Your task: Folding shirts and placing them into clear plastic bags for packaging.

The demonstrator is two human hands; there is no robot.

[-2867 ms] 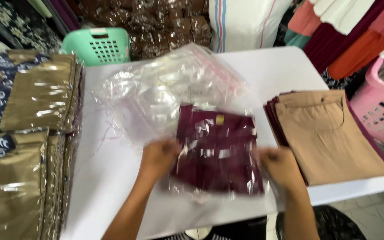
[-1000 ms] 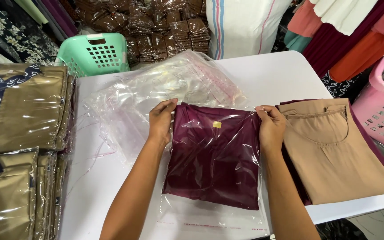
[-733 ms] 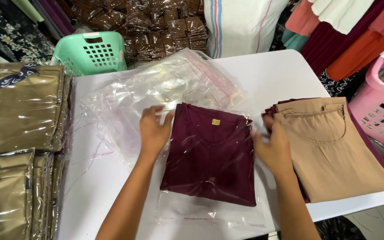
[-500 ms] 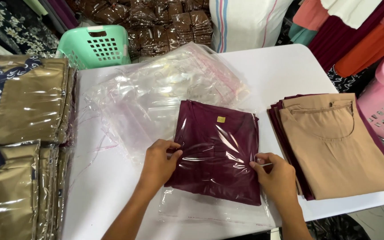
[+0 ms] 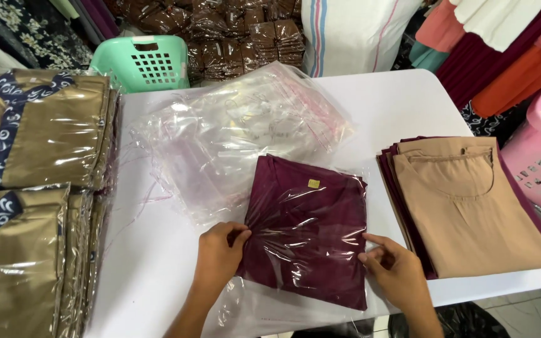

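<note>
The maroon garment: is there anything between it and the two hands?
Yes, the clear bag around the maroon garment. Left hand and right hand press on that plastic at the garment's side edges, not on bare cloth. Nothing else lies between.

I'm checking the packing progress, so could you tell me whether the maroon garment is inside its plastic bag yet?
Inside. Shiny, wrinkled plastic covers the folded maroon garment, and both the left hand and right hand press its lower edges. Whether the bag is sealed, I cannot tell.
</note>
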